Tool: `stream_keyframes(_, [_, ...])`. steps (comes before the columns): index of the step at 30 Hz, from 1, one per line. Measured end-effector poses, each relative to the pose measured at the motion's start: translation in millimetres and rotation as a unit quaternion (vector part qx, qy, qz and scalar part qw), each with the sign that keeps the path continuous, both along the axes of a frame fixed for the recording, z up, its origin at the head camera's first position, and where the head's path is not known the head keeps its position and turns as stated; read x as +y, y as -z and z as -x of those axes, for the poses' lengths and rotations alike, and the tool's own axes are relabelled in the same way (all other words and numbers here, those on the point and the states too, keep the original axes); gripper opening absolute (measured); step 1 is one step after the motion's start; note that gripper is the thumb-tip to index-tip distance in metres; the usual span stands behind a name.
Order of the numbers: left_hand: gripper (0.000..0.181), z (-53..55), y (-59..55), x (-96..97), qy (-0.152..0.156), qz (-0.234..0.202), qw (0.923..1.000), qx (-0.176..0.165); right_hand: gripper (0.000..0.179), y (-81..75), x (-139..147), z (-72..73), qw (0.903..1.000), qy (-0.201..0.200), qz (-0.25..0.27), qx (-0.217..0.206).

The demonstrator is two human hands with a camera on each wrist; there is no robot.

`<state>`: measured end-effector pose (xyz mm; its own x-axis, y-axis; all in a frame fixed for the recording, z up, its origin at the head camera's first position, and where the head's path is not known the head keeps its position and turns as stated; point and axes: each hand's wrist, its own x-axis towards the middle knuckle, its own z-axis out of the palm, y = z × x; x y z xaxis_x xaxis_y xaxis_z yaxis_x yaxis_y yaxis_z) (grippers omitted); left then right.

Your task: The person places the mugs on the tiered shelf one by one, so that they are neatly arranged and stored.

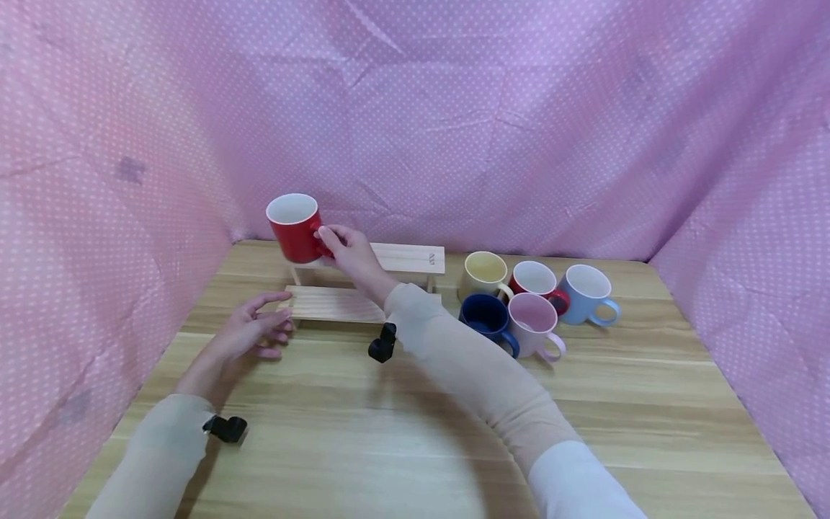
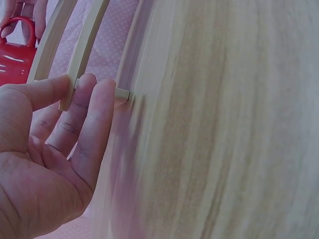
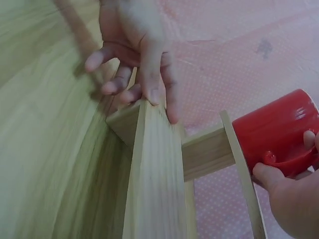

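Red mug (image 1: 295,234) hangs in our right grip (image 1: 350,254), pinched by its handle (image 2: 33,31), by the upper rack board's (image 1: 407,258) left end, near the desk's (image 1: 324,432) far-left corner; our left grip (image 1: 249,330) pinches the lower board (image 1: 337,304). Released overhanging, the mug could topple.

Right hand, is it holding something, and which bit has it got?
The right hand holds a red mug by its handle.

5 mugs (image 1: 534,323) right of rack (image 1: 333,304)
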<state>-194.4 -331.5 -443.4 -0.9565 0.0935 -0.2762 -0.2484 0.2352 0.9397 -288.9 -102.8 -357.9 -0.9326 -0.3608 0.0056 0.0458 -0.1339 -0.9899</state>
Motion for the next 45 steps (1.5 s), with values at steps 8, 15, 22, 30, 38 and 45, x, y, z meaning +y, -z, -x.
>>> stream_keyframes(8, [0.063, -1.0, -4.0, 2.7, 0.011, -0.004, 0.9999, -0.001, 0.039, 4.4, 2, 0.2, 0.9986, -0.003, -0.035, 0.039])
stream_keyframes(15, [0.065, 7.5, -0.3, 10.6, 0.020, -0.013, 0.9997, -0.006, 0.038, 8.9, 15, 4.0, 0.9979, 0.001, -0.036, 0.054])
stream_keyframes(22, [0.063, 7.4, 5.8, 15.1, 0.010, -0.033, 0.9993, -0.016, 0.039, 11.9, 20, 5.5, 0.9976, -0.024, -0.038, 0.052])
stream_keyframes(30, [0.059, -0.2, 0.1, 2.9, 0.003, -0.045, 0.9986, -0.028, 0.042, 10.5, 13, -1.0, 0.9976, -0.027, -0.043, 0.046])
stream_keyframes(38, [0.060, 1.6, 0.2, 1.3, 0.006, -0.033, 0.9992, -0.023, 0.037, 5.2, 30, -4.2, 0.9974, -0.053, -0.046, 0.016])
stream_keyframes(45, [0.059, 1.0, 0.2, -1.3, 0.008, -0.016, 0.9997, -0.017, 0.040, -5.8, 50, -8.4, 0.9919, -0.090, -0.089, 0.012])
